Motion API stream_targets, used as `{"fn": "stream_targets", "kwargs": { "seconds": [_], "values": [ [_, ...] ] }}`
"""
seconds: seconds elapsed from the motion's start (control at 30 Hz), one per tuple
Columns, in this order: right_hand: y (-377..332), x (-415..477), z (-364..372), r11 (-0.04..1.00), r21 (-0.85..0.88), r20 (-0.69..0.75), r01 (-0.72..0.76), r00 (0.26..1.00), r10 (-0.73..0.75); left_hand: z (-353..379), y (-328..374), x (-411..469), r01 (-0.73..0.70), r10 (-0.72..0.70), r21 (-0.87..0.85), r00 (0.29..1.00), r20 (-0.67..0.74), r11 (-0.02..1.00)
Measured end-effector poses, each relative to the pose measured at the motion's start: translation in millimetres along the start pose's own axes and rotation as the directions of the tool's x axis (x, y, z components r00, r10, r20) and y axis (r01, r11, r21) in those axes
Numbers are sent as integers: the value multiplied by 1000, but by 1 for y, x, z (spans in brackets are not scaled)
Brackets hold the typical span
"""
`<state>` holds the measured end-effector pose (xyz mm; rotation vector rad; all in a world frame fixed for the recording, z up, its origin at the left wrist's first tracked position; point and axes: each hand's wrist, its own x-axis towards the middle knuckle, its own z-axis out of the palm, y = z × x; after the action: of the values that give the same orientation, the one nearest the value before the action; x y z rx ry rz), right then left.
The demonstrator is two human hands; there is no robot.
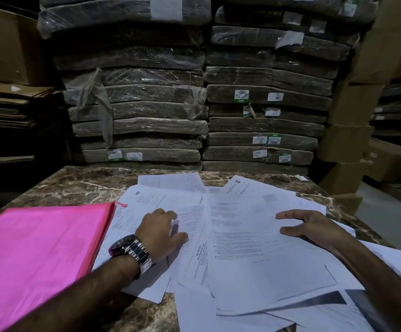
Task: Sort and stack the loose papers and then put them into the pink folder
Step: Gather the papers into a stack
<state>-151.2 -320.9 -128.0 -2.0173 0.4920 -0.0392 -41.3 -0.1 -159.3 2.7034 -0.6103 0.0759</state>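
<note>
One pink folder; two hands: left hand, right hand; loose papers: many, overlapped.

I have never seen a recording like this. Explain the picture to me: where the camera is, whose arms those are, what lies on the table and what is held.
There is no machine here. One camera sits on a person's head and looks forward and down, so the two arms are that person's own. On the marble table, loose papers lie spread and overlapping, with a pink folder at their left. The left hand, with a wristwatch on its wrist, rests on the papers with bent fingers; whether it pinches a sheet is unclear. The right hand lies on them with fingers spread, holding nothing. Behind the table stand wrapped bundles and cardboard boxes.
</note>
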Motion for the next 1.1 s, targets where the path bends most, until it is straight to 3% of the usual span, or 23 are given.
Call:
{"fn": "stream_targets", "kwargs": {
  "seconds": [0.13, 0.3, 0.43, 0.53, 0.63, 0.73, 0.9, 1.1],
  "values": [
    [-6, -2, -2, 997, 61, -16, -43, 999, 44, 2, 1, 0, 32, -40, 64, 992, 123, 997],
    [-7, -7, 2, 981, 161, -41, -106, 993, 114, 4, 13, 1, -63, 48, 108, 989, 139, 992],
    [0, -15, 15, 982, 140, -110, -124, 984, 140, 0, 33, 3, -98, 70, 132, 976, 204, 986],
    [1, -23, 28, 992, 38, -195, -121, 973, 126, -4, 50, 6, -72, 25, 205, 974, 226, 976],
    [-6, -35, 39, 960, -236, -289, -151, 954, 79, -5, 62, 7, -16, -28, 183, 971, 236, 983],
    [-13, -46, 51, 919, -339, -263, -203, 958, 115, -4, 65, 4, 15, -48, 139, 971, 236, 990],
    [-22, -48, 43, 961, -137, -210, -239, 955, 207, -8, 68, 5, -20, -26, 179, 967, 254, 984],
    [-22, -45, 41, 892, 367, -77, -265, 947, 313, -12, 66, 4, -39, -10, 170, 961, 276, 985]
  ]
}}
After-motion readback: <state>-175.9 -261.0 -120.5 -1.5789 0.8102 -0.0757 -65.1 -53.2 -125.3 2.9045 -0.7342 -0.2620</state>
